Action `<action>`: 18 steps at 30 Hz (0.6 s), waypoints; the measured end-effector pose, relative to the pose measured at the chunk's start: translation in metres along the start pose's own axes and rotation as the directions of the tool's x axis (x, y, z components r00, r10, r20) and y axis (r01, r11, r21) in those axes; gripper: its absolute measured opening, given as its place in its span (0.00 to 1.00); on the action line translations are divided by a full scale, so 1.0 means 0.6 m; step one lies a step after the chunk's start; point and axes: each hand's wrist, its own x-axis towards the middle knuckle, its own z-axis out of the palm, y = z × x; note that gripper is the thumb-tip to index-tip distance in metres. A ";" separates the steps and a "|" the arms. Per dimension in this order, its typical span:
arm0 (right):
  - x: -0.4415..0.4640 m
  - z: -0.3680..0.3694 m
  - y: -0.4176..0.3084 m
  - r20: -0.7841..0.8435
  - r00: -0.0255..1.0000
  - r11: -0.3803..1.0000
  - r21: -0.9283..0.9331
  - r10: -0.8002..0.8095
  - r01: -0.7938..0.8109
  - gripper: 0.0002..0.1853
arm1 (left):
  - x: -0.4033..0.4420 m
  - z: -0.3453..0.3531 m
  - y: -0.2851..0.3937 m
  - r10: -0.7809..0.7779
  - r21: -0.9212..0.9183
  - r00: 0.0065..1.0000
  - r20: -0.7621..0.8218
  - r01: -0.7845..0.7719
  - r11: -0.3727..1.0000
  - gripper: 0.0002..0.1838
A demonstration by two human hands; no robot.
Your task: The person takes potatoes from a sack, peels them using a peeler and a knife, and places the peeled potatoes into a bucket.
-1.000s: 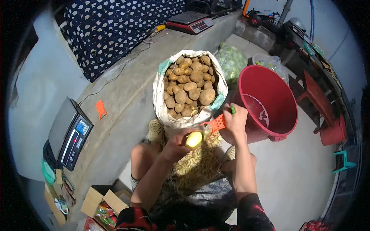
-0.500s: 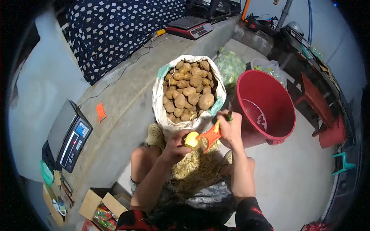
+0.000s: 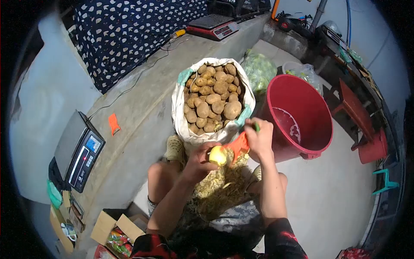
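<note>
My left hand (image 3: pixel 199 163) is wrapped round a peeled yellow potato (image 3: pixel 218 155), in front of the open sack. My right hand (image 3: pixel 259 138) grips an orange peeler (image 3: pixel 238 146), with a bit of green showing at the fist. The peeler's head is close beside the potato; whether they touch is hard to tell. Beyond both hands, a white sack (image 3: pixel 179 113) holds many unpeeled brown potatoes (image 3: pixel 213 98). Below the hands, a heap of peelings (image 3: pixel 220 185) lies between my legs.
A deep red tub (image 3: pixel 317 149) stands right of the sack, near a bag of green vegetables (image 3: pixel 258 71). On the ledge at left are a scale (image 3: pixel 84 159) and an orange piece (image 3: pixel 114 124). An open carton (image 3: pixel 102 226) sits lower left.
The peeler has moved back and forth near the potato, and its head has turned. The potato has shifted slightly in my left hand. Both hands keep their hold.
</note>
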 end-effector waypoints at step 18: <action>-0.006 -0.003 -0.018 -0.041 0.955 0.950 -0.126 -0.294 0.287 0.13 | 0.005 -0.012 -0.005 -0.017 -0.042 1.000 0.026 0.018 0.999 0.35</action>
